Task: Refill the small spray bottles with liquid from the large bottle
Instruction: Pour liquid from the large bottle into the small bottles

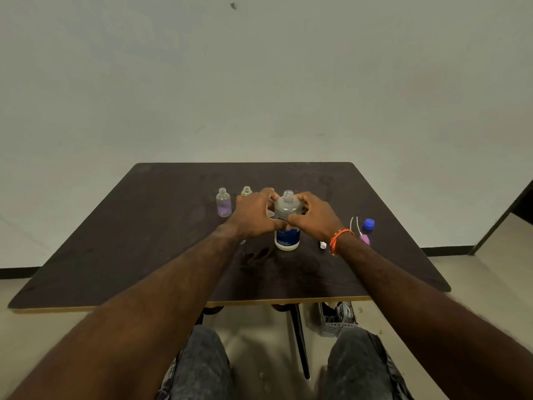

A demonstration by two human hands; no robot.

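while large bottle point(287, 223) stands uncapped, left hand point(256, 216), right hand point(313, 219) clasp it.

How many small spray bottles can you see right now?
2 for certain: one small bottle at far left, another just behind the left hand. A third may be hidden behind that hand.

The tabletop point(144, 241) is dark brown with a pale edge. The large bottle point(287, 220) is frosted grey above a blue-and-white label. One small bottle point(223, 203) is clear with a violet tint low down; another point(246, 191) looks faintly yellowish. Blue cap point(368, 225), pink sprayer point(365, 239), orange wristband point(339, 239), mottled grey jeans point(199, 368).
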